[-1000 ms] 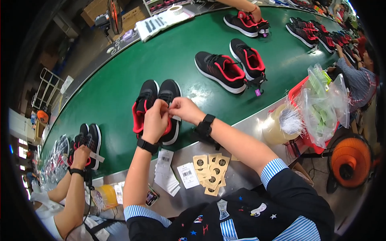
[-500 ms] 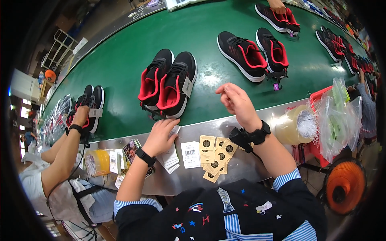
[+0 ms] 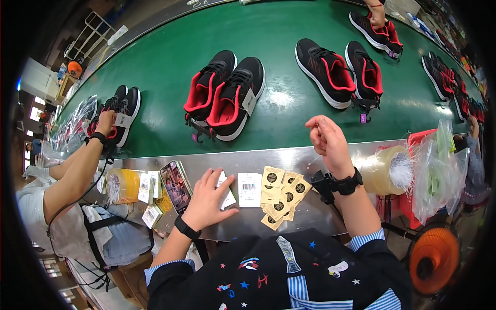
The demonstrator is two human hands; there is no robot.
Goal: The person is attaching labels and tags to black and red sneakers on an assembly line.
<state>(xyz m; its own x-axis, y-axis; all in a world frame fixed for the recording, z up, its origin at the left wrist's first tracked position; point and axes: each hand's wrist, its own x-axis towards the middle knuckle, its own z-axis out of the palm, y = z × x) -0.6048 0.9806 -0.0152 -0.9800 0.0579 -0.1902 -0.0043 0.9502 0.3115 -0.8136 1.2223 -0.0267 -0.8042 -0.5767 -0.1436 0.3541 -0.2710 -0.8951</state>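
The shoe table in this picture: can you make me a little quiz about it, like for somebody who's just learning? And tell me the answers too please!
1. Pick one. Which of these is nearest to the left hand?
a) the orange fan
b) the white tags
c) the red basket

2. True or false? The right hand is holding a shoe.

3. Fill in the missing word. In the picture, the tan cards with dark circles lie to the ____ of the white tags.

Key:
1. b
2. False
3. right
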